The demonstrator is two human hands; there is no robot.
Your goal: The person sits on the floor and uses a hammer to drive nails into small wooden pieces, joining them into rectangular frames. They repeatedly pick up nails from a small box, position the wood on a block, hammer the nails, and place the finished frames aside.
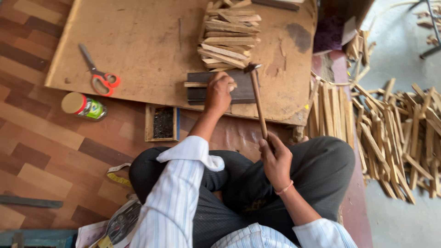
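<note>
So from the head cam, looking straight down: the person is sitting cross-legged on a wood-pattern floor with a big plywood board (138, 41) laid out in front.

The left hand (218, 93) is pressing down on a thin wooden strip (195, 84) that lies across a dark flat block (239, 89) near the board's front edge. Fingers are curled over the strip, pinning it in place.

The right hand (275, 158) has its fingers clenched around the bottom end of a hammer (257, 98) handle. The handle runs up toward 12 o'clock, and the head sits right at the block's upper right corner, just beside the left hand. Can't tell if the head is actually touching the block or not.

At 12 o'clock from the block there's a messy stack of cut wood strips (228, 34). Way over at 9 o'clock, red-handled scissors (101, 76) lie on the board, and a small jar with a tan lid (82, 106) lies on its side on the floor just below them. At 7 o'clock from the block is a small open box of dark nails (162, 123). Out at 3 o'clock, a big loose heap of wood sticks (395, 138) is spread over the floor.
</note>
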